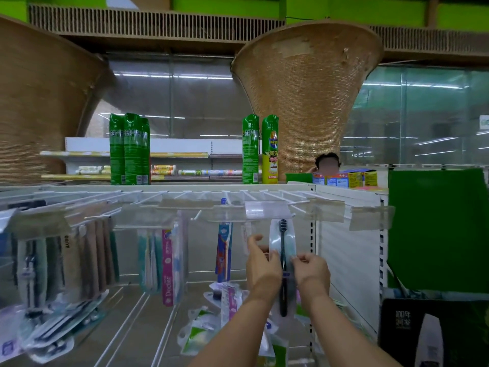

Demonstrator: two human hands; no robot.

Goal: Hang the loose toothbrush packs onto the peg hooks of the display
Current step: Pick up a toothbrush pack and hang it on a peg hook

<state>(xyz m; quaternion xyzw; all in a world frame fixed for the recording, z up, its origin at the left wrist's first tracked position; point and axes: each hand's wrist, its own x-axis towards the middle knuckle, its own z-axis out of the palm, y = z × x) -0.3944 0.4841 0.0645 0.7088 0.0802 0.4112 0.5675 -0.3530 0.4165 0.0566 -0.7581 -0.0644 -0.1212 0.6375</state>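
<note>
A clear pack with a dark toothbrush stands upright under a white peg hook at the right of the display. My left hand holds its left edge and my right hand pinches its right edge. The pack's top reaches the clear label holder; whether it is on the hook is hidden. Loose toothbrush packs lie in a heap on the wire shelf below my forearms.
Other packs hang on pegs: a blue one, a pink one and a dense row at the left. More packs lie at the lower left. Green spray cans stand on top. A green panel closes the right side.
</note>
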